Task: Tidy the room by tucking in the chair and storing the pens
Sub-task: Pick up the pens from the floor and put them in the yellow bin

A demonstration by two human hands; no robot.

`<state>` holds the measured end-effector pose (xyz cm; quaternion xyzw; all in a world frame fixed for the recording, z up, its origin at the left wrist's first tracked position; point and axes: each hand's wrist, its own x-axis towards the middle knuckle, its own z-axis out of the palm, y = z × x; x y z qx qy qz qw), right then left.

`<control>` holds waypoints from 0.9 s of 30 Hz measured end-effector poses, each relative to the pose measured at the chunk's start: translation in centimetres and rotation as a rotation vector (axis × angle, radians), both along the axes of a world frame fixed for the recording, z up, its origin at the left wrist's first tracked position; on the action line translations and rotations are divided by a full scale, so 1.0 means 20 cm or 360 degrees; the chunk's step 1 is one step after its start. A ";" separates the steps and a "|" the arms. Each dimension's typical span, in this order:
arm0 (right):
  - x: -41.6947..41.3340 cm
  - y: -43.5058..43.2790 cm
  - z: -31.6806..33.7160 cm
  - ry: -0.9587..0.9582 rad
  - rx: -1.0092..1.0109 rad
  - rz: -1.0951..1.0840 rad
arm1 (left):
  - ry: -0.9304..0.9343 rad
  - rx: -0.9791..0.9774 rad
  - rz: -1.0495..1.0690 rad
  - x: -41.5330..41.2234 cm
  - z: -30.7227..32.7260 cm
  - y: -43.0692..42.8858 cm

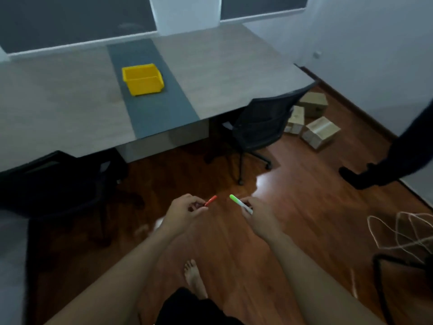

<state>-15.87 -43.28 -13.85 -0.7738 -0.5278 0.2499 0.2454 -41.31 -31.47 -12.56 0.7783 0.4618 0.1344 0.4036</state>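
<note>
Nearest the camera, a bare foot [195, 279] stands on the wood floor [293, 207], with both forearms reaching forward above it. The left hand [181, 213] is closed in a fingertip pinch on the orange pen [210, 200]; only the capped end shows past the fingers, long axis running up and to the right, tip aimed toward the desk. The right hand [259, 218] is likewise pinched shut on the green-capped pen [240, 204], whose white barrel passes through the fingers; its long axis runs up and to the left, green cap leading. The two pens converge toward each other without touching, both held over the floor and well apart from the desk [58, 109]. Judgement on progress: pens are collected but not yet stored. Farther out, the right-hand chair [260, 127] sits with its seat partly under the desk edge and its back tilted off square; whether it counts as tucked in I cannot tell. A second dark chair [54, 181] at left stands close against the desk front. On the desk's grey centre strip sits the yellow bin [142, 78], open side up, apparently empty, the likely place for the pens. Cardboard boxes [314, 120] lie on the floor beyond the right chair, and another person's dark leg [386, 165] enters at the right. Remaining: carry both pens to the bin, drop them in, check the chair.
</note>
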 end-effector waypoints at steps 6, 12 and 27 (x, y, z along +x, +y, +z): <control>-0.16 0.55 0.04 -0.0030 -0.0001 0.0168 | -0.0017 -0.0001 0.0111 -0.24 0.02 0.38; -0.35 0.94 0.01 0.0052 -0.0007 0.0279 | 0.0010 0.0028 0.0191 -0.41 0.01 0.67; -0.39 1.93 -0.10 0.0032 -0.0057 0.0582 | 0.0078 0.0015 0.0411 -0.48 -0.06 1.34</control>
